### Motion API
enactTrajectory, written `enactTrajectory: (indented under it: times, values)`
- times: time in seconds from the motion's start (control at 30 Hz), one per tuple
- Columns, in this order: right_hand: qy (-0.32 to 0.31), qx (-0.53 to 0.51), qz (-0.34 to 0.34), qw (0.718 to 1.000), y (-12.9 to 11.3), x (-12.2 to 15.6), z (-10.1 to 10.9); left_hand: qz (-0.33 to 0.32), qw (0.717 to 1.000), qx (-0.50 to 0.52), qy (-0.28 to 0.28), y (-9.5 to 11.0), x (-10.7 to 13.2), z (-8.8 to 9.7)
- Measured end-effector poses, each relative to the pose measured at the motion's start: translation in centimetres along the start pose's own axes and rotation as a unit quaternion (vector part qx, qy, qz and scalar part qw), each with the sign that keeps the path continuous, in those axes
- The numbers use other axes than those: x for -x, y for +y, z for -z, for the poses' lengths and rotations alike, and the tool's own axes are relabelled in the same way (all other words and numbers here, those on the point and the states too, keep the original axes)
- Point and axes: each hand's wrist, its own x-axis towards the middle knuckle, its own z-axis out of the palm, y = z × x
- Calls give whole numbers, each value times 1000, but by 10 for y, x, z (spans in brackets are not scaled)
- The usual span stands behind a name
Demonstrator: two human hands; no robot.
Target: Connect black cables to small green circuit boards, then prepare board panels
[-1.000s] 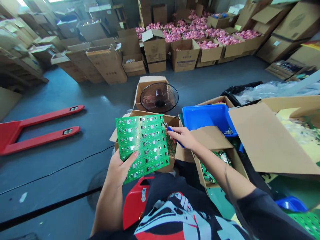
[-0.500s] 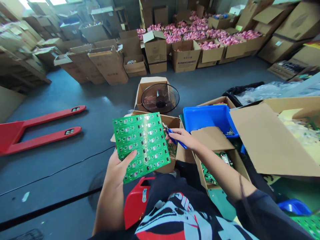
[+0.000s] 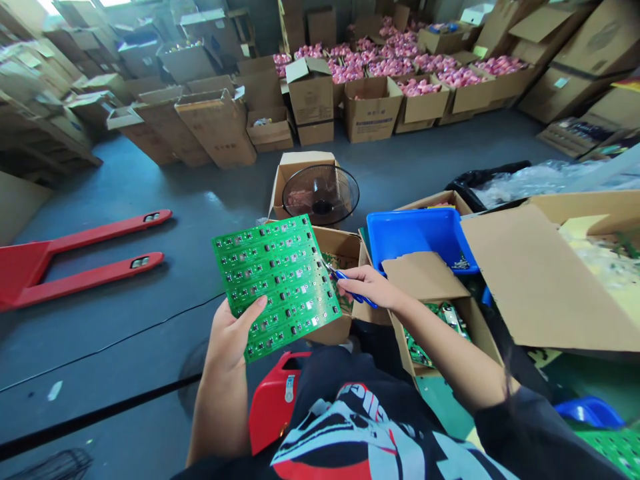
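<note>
A green circuit board panel [image 3: 280, 267] with rows of small components is tilted in front of me. My left hand [image 3: 233, 333] grips its lower left edge, thumb on the top face and the other fingers hidden underneath. My right hand [image 3: 367, 285] is closed around blue-handled cutting pliers [image 3: 357, 295]. The metal jaws of the pliers are at the panel's right edge; whether they bite on the board cannot be made out. Below the panel stands an open cardboard box [image 3: 345, 243] with green scraps in it, partly covered by the board.
A blue plastic bin [image 3: 415, 230] and a box of circuit boards [image 3: 480, 320] stand on the right. Behind the panel lies a black fan guard [image 3: 321, 193]. A red pallet jack [image 3: 90, 230] is on the left floor. Boxes of pink items [image 3: 420, 100] line the back.
The panel has shifted slightly left and its angle has changed. The pliers have come down a little, their jaws now at the panel's right edge. Both hands keep their holds.
</note>
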Motion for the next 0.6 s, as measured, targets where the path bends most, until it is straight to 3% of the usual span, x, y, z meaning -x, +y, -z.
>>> enactTrajectory:
  times: [0.37,0.47,0.6]
  values:
    - [127,210,-14,969,14,-10,-18,-108,970,-212,54,-4,-4,-1]
    - [115,184,-5,976,17,-11,-19,-123,966,-221,57,-4,-5,-1]
    - [44,42,2,998,17,-7,-12,-57,993,-96,44,-1,-4,2]
